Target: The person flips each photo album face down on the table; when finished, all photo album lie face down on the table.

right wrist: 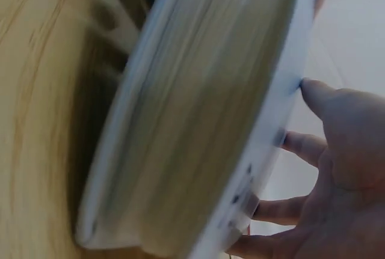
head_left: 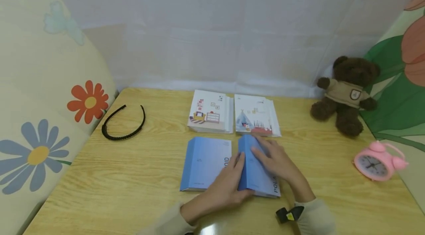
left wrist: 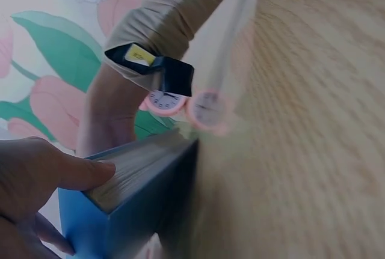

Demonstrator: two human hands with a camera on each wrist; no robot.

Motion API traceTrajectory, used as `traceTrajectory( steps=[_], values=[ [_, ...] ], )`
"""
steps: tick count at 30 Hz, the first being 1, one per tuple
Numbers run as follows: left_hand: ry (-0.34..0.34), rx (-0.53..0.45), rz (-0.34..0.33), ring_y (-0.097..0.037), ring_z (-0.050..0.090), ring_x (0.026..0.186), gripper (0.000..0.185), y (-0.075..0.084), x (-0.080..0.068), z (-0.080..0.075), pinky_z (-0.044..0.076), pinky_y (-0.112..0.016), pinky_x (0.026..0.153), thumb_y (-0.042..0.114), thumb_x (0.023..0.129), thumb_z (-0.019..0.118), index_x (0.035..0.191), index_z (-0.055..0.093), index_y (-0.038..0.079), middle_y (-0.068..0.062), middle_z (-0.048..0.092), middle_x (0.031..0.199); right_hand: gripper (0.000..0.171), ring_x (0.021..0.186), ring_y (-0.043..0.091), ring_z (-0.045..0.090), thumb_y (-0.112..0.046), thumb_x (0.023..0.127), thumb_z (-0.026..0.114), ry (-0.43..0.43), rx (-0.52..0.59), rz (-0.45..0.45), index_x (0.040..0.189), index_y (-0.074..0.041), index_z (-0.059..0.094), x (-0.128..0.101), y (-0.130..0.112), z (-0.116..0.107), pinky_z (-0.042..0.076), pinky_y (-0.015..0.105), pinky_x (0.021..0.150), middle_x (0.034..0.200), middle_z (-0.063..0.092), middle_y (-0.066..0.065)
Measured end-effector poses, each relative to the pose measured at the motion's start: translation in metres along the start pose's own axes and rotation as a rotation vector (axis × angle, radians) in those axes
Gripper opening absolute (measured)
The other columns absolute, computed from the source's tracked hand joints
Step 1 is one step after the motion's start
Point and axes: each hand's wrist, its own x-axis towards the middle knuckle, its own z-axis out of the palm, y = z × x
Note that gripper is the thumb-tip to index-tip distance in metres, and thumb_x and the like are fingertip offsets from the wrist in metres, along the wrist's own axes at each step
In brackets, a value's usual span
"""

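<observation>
A blue book (head_left: 254, 176) stands tilted on its edge on the wooden table (head_left: 116, 190), with its spine lettering toward the near right. My left hand (head_left: 237, 170) holds it from the left side. In the left wrist view the thumb (left wrist: 84, 172) presses on the page block of the book (left wrist: 144, 175) while the fingers wrap underneath. My right hand (head_left: 265, 154) lies across the upper cover with its fingers spread. The right wrist view shows those fingers (right wrist: 301, 145) touching the cover's edge (right wrist: 283, 121).
A second blue book (head_left: 204, 163) lies flat just to the left. Two white illustrated books (head_left: 210, 111) (head_left: 255, 115) sit behind. A black headband (head_left: 123, 124) lies far left, with a brown teddy bear (head_left: 346, 93) and a pink alarm clock (head_left: 378, 161) at the right.
</observation>
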Motion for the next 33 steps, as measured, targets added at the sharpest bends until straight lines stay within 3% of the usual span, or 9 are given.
traceTrajectory(
  steps=[4,10,15,17,21,24,29,33],
  values=[
    [0.018,-0.044,0.033,-0.041,0.031,0.134,0.098,0.009,-0.005,-0.01,0.036,-0.048,0.105,0.031,0.08,0.074,0.15,0.012,0.0,-0.026,0.005,0.154,0.064,0.132,0.041,0.035,-0.057,0.095,0.036,-0.042,0.153,0.001,0.15,-0.025,0.025,0.0,-0.005,-0.002,0.035,0.061,0.1,0.151,0.029,0.015],
    [0.071,0.059,0.151,-0.04,0.024,0.138,0.088,0.019,-0.007,-0.022,0.032,-0.047,0.108,0.027,0.081,0.073,0.148,0.022,0.002,-0.026,0.008,0.154,0.058,0.142,0.032,0.017,-0.052,0.098,0.033,-0.089,0.363,-0.014,0.151,-0.034,0.016,-0.001,-0.003,-0.008,0.018,0.059,0.111,0.157,0.018,0.004],
    [0.096,0.166,0.241,-0.034,0.023,0.14,0.076,0.026,-0.003,-0.026,0.029,-0.046,0.111,0.024,0.083,0.071,0.145,0.033,0.001,-0.023,0.014,0.154,0.053,0.137,0.03,0.03,-0.047,0.099,0.037,-0.112,0.555,-0.039,0.148,-0.043,0.018,-0.004,-0.004,-0.015,0.036,0.05,0.105,0.154,0.022,0.007],
    [0.092,0.186,0.249,-0.033,0.023,0.14,0.074,0.029,-0.002,-0.027,0.029,-0.046,0.111,0.024,0.083,0.071,0.144,0.035,0.001,-0.022,0.015,0.155,0.051,0.134,0.033,0.035,-0.044,0.099,0.039,-0.125,0.607,-0.048,0.146,-0.044,0.02,-0.005,-0.004,-0.017,0.044,0.047,0.099,0.153,0.023,0.009],
    [0.091,0.186,0.243,-0.033,0.024,0.14,0.074,0.03,-0.001,-0.026,0.029,-0.047,0.111,0.026,0.084,0.07,0.144,0.035,0.001,-0.021,0.015,0.155,0.05,0.132,0.037,0.038,-0.041,0.1,0.04,-0.143,0.648,-0.063,0.147,-0.042,0.023,-0.005,-0.004,-0.02,0.047,0.044,0.096,0.153,0.023,0.012],
    [0.112,0.112,0.211,-0.033,0.03,0.137,0.086,0.027,0.001,-0.023,0.035,-0.045,0.108,0.026,0.08,0.074,0.148,0.026,0.003,-0.02,0.015,0.155,0.05,0.13,0.037,0.04,-0.039,0.1,0.041,-0.143,0.648,-0.06,0.147,-0.041,0.024,-0.004,-0.004,-0.02,0.048,0.044,0.095,0.152,0.025,0.014],
    [0.138,-0.127,0.062,-0.029,0.047,0.123,0.12,0.014,0.003,-0.009,0.045,-0.043,0.098,0.03,0.068,0.084,0.152,0.0,0.014,-0.017,0.022,0.151,0.051,0.128,0.038,0.042,-0.038,0.099,0.044,-0.127,0.628,-0.046,0.146,-0.04,0.025,-0.003,-0.005,-0.019,0.048,0.046,0.095,0.149,0.03,0.017],
    [0.061,-0.241,0.032,-0.022,0.045,0.124,0.118,0.001,0.006,0.01,0.042,-0.042,0.102,0.028,0.064,0.086,0.152,0.008,0.018,-0.009,0.035,0.145,0.053,0.131,0.038,0.037,-0.038,0.098,0.048,-0.108,0.575,-0.038,0.145,-0.045,0.025,-0.005,-0.007,-0.018,0.047,0.049,0.095,0.148,0.032,0.017]
  ],
)
